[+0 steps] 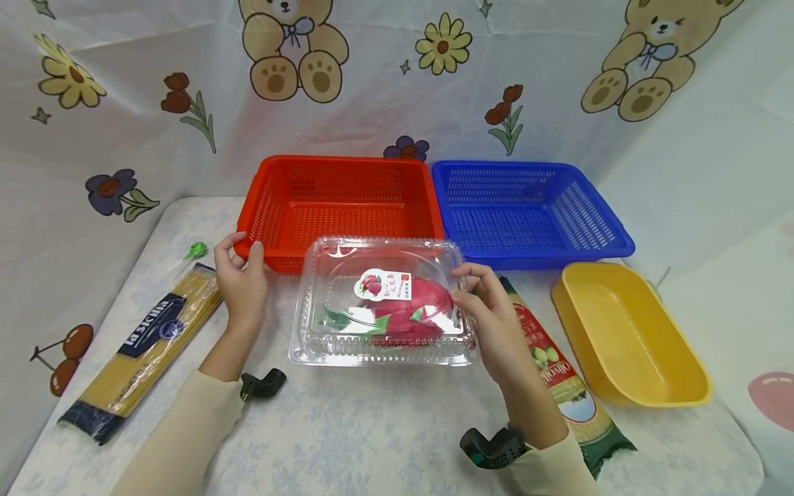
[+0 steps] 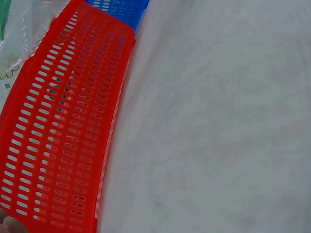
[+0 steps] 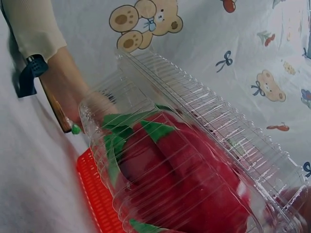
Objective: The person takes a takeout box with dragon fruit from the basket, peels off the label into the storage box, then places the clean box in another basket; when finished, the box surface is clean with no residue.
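In the head view, my right hand [image 1: 499,327] holds a clear plastic clamshell box [image 1: 338,279] by its right side, thumb on top. Inside lies a red dragon fruit [image 1: 431,296] with green leaf tips, under a label [image 1: 397,285] on the lid. The right wrist view shows the fruit [image 3: 180,179] through the ribbed wall of the box. My left hand [image 1: 243,289] grips the front left corner of the red basket [image 1: 338,164], fingers and thumb at its rim. The box overlaps this basket's front edge in the head view.
A blue basket [image 1: 595,200] adjoins the red one on the right. In front of it stands a yellow tub [image 1: 633,337]. Spaghetti packs lie at left [image 1: 145,348] and at right [image 1: 555,368], partly behind my right hand. A green lollipop [image 1: 197,250] lies beside the left pack.
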Demonstrator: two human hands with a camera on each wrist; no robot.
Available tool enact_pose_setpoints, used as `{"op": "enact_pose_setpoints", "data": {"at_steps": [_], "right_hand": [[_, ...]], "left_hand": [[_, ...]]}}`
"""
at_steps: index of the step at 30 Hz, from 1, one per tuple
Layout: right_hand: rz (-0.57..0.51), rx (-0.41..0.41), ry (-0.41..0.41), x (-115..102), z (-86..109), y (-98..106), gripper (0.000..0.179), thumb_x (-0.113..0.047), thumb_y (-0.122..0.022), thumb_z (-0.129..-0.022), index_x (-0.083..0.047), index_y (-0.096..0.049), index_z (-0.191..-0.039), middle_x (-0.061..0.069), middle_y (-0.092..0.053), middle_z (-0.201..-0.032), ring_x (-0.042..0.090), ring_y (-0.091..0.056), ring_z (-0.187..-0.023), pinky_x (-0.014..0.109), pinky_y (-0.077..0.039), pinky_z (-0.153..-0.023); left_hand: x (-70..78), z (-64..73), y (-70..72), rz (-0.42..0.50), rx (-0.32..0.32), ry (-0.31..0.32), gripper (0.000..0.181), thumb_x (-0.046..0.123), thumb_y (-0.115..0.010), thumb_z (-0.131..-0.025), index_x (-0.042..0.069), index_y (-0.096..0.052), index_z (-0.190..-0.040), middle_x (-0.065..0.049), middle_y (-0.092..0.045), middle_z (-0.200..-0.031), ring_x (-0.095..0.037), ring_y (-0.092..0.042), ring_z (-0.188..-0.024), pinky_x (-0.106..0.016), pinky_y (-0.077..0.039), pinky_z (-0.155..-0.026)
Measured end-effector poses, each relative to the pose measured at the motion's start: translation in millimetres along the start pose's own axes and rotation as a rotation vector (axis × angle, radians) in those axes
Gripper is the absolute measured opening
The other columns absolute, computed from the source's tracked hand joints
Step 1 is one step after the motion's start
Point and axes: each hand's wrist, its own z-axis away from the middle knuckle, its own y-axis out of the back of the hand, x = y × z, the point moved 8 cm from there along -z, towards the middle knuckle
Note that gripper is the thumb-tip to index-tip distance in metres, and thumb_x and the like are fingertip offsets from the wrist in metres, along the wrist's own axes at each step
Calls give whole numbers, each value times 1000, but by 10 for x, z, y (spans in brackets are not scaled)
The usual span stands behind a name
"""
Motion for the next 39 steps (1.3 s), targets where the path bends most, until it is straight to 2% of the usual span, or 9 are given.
{"op": "enact_pose_setpoints", "data": {"at_steps": [5, 8, 13, 19, 23, 28, 35, 39], "right_hand": [[13, -25, -19, 98, 161, 31, 25, -9, -53, -105, -9, -51, -129, 17, -48, -120, 29, -67, -91, 36, -60, -72], [12, -41, -32, 163, 231, 42, 25, -9, -53, -105, -8, -50, -129, 18, -48, -120, 28, -67, -88, 36, -60, -70], [10, -58, -61, 338, 296, 71, 25, -8, -53, -104, -6, -50, -129, 17, -43, -115, 27, -67, -84, 35, -60, -68], [95, -41, -40, 507, 265, 197, 24, -6, -54, -103, -6, -52, -127, 14, -42, -112, 26, -60, -91, 28, -55, -71], [144, -44, -40, 580, 239, 285, 23, -6, -53, -103, -6, -52, -127, 14, -43, -112, 28, -54, -98, 28, -51, -74], [143, -58, -39, 621, 240, 349, 24, -6, -53, -103, -4, -51, -127, 13, -41, -113, 25, -49, -102, 28, -48, -74], [150, -75, -38, 711, 206, 337, 25, -13, -58, -105, -9, -53, -129, 14, -44, -111, 16, -56, -67, 26, -47, -51], [153, -102, -19, 718, 195, 329, 27, -14, -59, -104, -10, -53, -131, 16, -46, -109, 12, -53, -62, 23, -40, -44]], "left_hand": [[-1, 6, 6, 4, -2, -6, 34, 25, -58, -104, 21, -49, -136, -21, -62, -127, -25, -60, -96, -24, -55, -84], [-3, 7, 6, 6, 4, -12, 33, 25, -59, -104, 20, -50, -136, -20, -62, -121, -23, -59, -87, -22, -55, -76], [-19, -3, 2, 1, 11, -13, 32, 24, -60, -103, 20, -52, -134, -16, -60, -105, -19, -49, -69, -18, -46, -59], [-26, -13, 6, 7, 3, -4, 33, 26, -60, -103, 22, -51, -135, -17, -60, -110, -25, -50, -76, -20, -48, -62], [-27, -6, 12, 3, 9, 0, 33, 25, -60, -103, 21, -51, -134, -14, -60, -105, -22, -49, -73, -19, -46, -61], [-37, 10, -35, -7, -5, 4, 34, 27, -60, -103, 22, -50, -136, -8, -61, -106, -21, -48, -71, -19, -45, -60], [-20, 6, -24, -49, -4, -14, 36, 28, -59, -104, 22, -49, -138, -5, -60, -107, -22, -52, -78, -20, -49, -68], [-15, 5, 7, -23, 7, -32, 34, 25, -60, -103, 19, -51, -135, -7, -59, -98, -17, -48, -70, -19, -45, -64]]}}
